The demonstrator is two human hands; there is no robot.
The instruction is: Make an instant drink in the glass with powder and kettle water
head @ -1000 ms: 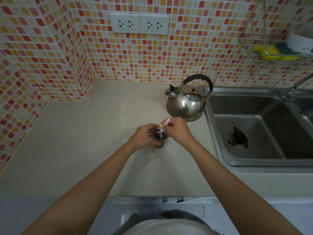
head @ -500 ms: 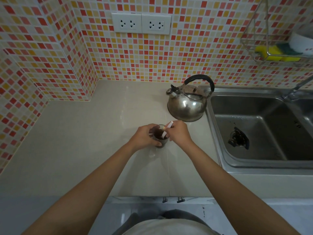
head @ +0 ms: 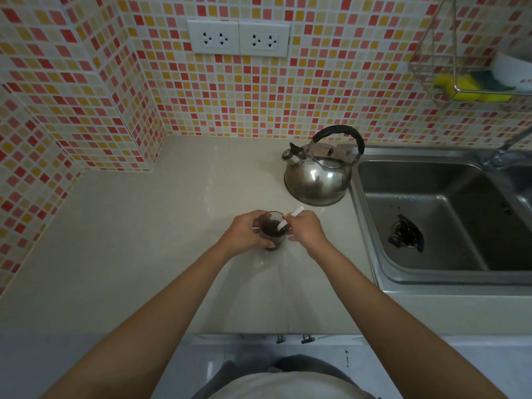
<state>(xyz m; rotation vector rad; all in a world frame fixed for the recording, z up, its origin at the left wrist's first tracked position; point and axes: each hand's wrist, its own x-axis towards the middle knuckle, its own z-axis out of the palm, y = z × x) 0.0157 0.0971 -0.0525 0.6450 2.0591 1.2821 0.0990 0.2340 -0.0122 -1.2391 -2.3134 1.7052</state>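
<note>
A small clear glass (head: 272,231) with dark brown drink stands upright on the beige counter (head: 144,240). My left hand (head: 244,233) wraps around its left side. My right hand (head: 306,228) pinches a thin white stirrer (head: 285,223) whose lower end dips into the dark liquid and whose upper end sticks out toward the right. A steel kettle (head: 318,175) with a black handle stands behind the glass, close to the sink.
A steel sink (head: 431,226) with a dark item at its drain lies to the right, its tap (head: 506,148) at the far corner. A wire rack (head: 472,79) with a yellow sponge hangs on the tiled wall. Two sockets (head: 239,38) sit above the counter.
My right hand has shifted slightly over the glass with the stirrer, which now leans lower into the drink. The left hand has kept its hold on the glass.
</note>
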